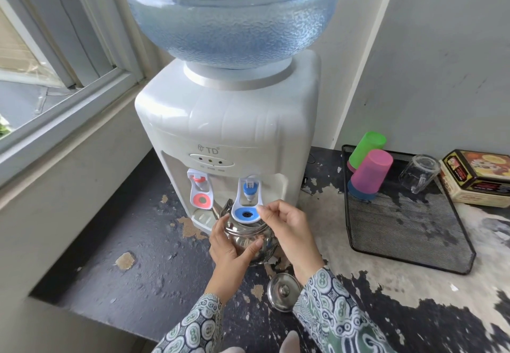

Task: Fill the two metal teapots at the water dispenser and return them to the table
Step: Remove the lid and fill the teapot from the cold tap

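Observation:
A white water dispenser [229, 120] with a big blue bottle [231, 13] stands on the counter. One shiny metal teapot [249, 238] sits under the blue tap lever [245, 211], its spout pointing left. My left hand [230, 250] wraps the pot's left side and front. My right hand [287, 228] pinches the right edge of the blue lever with fingertips. The pot's round metal lid [283, 292] lies on the counter just below it, partly behind my right sleeve. No second teapot is in view.
The red tap lever [200, 192] hangs to the left. A black mesh tray [403, 211] at right holds upturned green [367, 148] and pink [371, 173] cups and a clear glass mug [419, 173]; a printed tin [477, 176] sits beyond. The window wall runs along the left.

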A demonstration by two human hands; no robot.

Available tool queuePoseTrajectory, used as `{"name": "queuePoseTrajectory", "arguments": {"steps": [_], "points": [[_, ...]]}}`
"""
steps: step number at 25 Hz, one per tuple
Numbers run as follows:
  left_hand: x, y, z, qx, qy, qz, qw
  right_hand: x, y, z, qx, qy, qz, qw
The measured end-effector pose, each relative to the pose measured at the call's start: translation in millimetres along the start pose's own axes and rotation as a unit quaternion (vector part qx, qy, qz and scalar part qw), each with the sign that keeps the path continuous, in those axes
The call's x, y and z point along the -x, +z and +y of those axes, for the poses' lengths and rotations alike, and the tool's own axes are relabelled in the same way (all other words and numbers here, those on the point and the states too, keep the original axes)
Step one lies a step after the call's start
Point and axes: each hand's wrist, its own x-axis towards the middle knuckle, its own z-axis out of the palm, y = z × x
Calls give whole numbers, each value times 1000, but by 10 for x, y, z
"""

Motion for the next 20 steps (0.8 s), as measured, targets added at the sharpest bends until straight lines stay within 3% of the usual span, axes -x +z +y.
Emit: {"name": "queuePoseTrajectory", "arguments": {"steps": [5, 12, 16, 18, 20], "points": [[13, 2, 33, 6, 15, -1, 1000, -8, 4, 128, 22, -9, 18, 1000], [73, 0, 53, 8, 39, -9, 999, -212, 139, 506, 186, -33, 157, 969], [58, -29, -49, 18, 44, -11, 999, -98, 158, 615, 185, -76, 213, 956], [52, -57, -122, 30, 43, -9, 999, -31, 172, 658, 179, -59, 246, 951], [61, -77, -151, 47, 52, -12, 997, -3, 155, 671, 148, 20, 229, 962]]}}
